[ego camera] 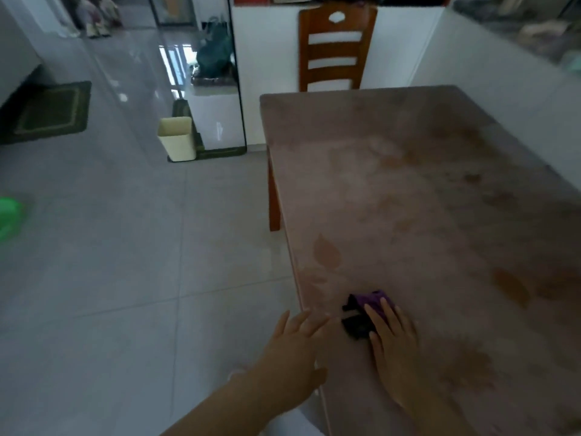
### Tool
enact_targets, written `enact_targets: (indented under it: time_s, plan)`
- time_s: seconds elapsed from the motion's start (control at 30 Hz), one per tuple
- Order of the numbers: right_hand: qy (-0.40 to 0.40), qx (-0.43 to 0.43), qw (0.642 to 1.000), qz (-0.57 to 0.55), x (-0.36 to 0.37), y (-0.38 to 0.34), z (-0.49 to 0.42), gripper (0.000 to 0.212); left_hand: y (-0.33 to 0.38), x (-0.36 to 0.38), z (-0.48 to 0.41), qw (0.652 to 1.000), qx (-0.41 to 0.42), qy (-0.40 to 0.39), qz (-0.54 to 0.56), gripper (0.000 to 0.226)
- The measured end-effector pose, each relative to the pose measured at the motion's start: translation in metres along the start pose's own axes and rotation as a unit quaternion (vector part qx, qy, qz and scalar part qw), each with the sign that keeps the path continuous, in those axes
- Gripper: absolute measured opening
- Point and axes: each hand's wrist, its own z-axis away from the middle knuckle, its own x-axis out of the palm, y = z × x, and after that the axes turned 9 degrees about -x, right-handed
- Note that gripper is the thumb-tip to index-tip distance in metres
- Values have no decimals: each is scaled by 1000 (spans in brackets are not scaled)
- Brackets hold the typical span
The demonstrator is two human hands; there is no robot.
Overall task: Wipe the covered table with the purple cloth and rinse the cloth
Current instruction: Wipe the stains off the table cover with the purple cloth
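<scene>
Head view: cloth (374, 305), soft, light, bunched on table (408, 190); my right hand (393, 344) presses it flat-fingered, left hand (295, 344) spread, empty; best gathered whole.

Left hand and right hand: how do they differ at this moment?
The right hand lies flat on the purple cloth; the left hand holds nothing. The right hand is over the covered table; the left hand is at its edge. Both have straight fingers.

a wooden chair (336, 48) stands by the white wall, a cream bin (176, 138) beside a mirror (201, 73).
</scene>
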Motion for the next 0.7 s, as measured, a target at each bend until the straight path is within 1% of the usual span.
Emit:
enact_targets:
  time_s: [0.07, 0.1, 0.17, 0.23, 0.37, 0.4, 0.47, 0.5, 0.57, 0.63, 0.7]
  plan:
    - [22, 14, 1000, 5, -6, -10, -31, 72, -19, -19, -14, 1000, 18, -10, -14, 69]
    - [35, 18, 999, 1, -8, -16, -49, 72, -29, -30, -21, 999, 22, -15, -20, 68]
    - [41, 36, 998, -27, -15, -31, -91, 61, -51, -57, -34, 999, 19, -27, -36, 66]
    - [23, 54, 997, -52, -24, -50, -132, 49, -73, -86, -46, 997, 19, -29, -65, 67]
    - [-14, 61, 994, -93, -33, -82, -194, 50, -96, -133, -92, 994, 32, 2, -107, 67]
    - [-21, 60, 992, -104, -33, -85, -200, 52, -95, -139, -104, 993, 37, 5, -110, 67]
    - [-5, 61, 991, -116, -36, -87, -201, 58, -91, -146, -133, 992, 57, 7, -111, 68]
    - [17, 63, 992, -108, -35, -86, -196, 61, -88, -146, -148, 991, 75, 11, -113, 69]
    - [71, 77, 993, -49, -33, -83, -179, 63, -84, -143, -179, 985, 117, 14, -127, 69]
    - [85, 110, 990, -36, -26, -81, -166, 62, -79, -134, -206, 978, 150, -11, -146, 64]
    - [82, 128, 987, -52, -18, -80, -164, 58, -76, -122, -227, 965, 189, -45, -178, 60]
